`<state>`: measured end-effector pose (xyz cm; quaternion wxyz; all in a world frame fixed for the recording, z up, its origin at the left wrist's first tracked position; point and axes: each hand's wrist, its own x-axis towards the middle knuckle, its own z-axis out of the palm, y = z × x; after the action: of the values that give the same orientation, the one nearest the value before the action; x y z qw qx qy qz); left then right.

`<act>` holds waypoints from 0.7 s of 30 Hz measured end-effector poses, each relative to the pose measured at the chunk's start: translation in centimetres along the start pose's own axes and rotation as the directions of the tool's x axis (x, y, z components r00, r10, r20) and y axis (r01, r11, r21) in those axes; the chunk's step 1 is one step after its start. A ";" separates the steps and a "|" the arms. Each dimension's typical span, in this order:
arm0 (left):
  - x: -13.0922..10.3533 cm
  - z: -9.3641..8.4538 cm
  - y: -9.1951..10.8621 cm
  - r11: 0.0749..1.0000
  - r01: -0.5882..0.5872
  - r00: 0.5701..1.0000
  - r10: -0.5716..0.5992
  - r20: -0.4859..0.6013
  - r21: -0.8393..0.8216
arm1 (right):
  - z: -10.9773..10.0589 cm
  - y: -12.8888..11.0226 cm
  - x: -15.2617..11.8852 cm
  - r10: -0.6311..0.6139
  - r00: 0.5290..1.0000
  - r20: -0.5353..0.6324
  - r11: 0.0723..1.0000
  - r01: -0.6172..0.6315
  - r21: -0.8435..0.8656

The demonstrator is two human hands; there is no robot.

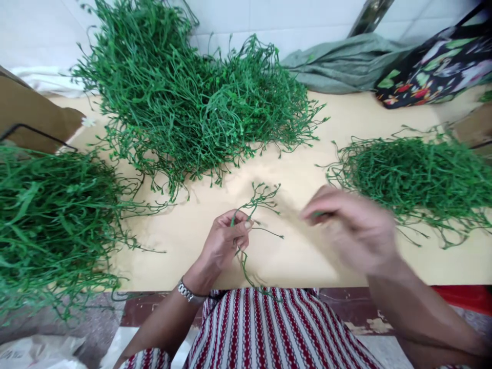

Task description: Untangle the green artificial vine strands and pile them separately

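Note:
Near the table's front edge, my left hand (226,237) pinches a thin green branching stem (261,197). Its forked tips spread up and to the right of the fingers, and a lower strand hangs down towards the striped garment. To the right, my right hand (346,225) is above the table, blurred by motion. Its fingers are curled together, with a small bit of green at the fingertips that is too smeared to make out. That hand is apart from the stem and just left of the right-hand pile of green stems (426,174).
A large heap of green stems (192,102) covers the back of the pale table (284,261). Another pile (49,220) overhangs the left front edge. Behind lie a grey-green cloth (346,64) and a floral fabric item (442,66). A brown box (34,113) stands at left.

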<state>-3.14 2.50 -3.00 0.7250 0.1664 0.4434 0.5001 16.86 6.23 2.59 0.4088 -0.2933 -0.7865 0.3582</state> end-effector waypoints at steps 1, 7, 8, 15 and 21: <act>0.0 0.2 -0.2 1.000 -0.006 1.000 0.006 -0.012 -0.023 | 1.3 0.1 -0.1 0.006 0.993 0.119 0.998 0.001 -0.060; -0.3 1.1 -1.7 0.993 -0.066 0.996 0.061 -0.058 -0.097 | 6.8 3.5 -0.9 0.012 0.984 0.178 0.981 0.022 -0.191; -0.3 1.1 -2.0 0.993 -0.083 0.994 0.076 -0.077 -0.086 | 7.0 3.9 -1.1 0.023 0.984 0.177 0.982 0.011 -0.190; 0.0 0.7 -3.0 0.946 -0.321 0.931 0.324 -0.170 0.048 | 7.4 3.6 -1.8 0.170 0.965 0.201 0.951 -0.108 -0.289; -0.2 0.6 -2.0 0.982 -0.178 0.984 0.179 -0.005 0.057 | 6.9 4.1 -1.8 0.156 0.957 0.245 0.980 -0.119 -0.160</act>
<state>-1.53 1.61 -3.92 0.6699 0.2233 0.4444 0.5513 12.52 4.96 -4.28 0.2557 -0.3274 -0.8340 0.3633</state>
